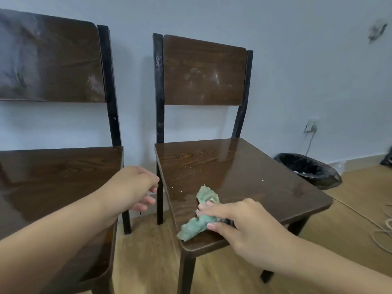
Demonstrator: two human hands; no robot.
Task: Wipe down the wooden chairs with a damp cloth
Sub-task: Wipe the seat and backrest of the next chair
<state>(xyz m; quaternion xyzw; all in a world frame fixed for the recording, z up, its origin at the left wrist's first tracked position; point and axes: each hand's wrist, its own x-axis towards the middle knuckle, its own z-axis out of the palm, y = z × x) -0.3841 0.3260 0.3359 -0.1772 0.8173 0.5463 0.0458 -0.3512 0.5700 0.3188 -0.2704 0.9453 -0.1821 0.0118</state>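
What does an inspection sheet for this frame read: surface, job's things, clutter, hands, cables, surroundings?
Surface: right chair seat glossy, pale crumbs scattered.
Job's things: green cloth near seat's front-left corner; left chair beside it; both backrests smudged.
Clutter: nothing seen on the seats besides crumbs.
Hands: right hand pressing the cloth; left hand empty, between the chairs.
Cables: white cord from wall outlet; rope coils at right edge.
Surroundings: black-lined bin, wooden floor, marked wall.

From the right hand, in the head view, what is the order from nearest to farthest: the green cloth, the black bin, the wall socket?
1. Crumpled green cloth: under the fingers of the right hand, on the seat of the right dark wooden chair.
2. Black-lined waste bin: on the floor, beyond the seat to the right.
3. White wall socket: on the wall above the bin, farthest.
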